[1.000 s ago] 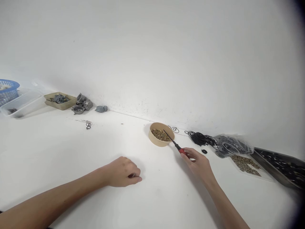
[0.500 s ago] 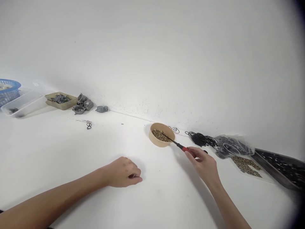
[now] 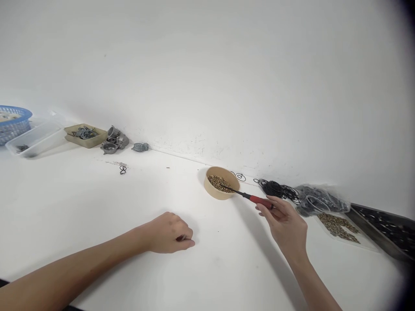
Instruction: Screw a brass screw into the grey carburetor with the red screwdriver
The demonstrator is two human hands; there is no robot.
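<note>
Your red-handled screwdriver (image 3: 256, 199) has tilted flatter, gripped in your right hand (image 3: 289, 224), tip among brass pieces (image 3: 216, 181) in the bowl (image 3: 216, 194) ahead-left of it, plenty left, none visibly lifted; left hand (image 3: 170, 234) curled closed, contents hidden.

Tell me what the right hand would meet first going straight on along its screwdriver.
Likely the near right side of the tan bowl: the right hand points the screwdriver over that rim. Its height is hard to judge, so it might pass above.
</note>
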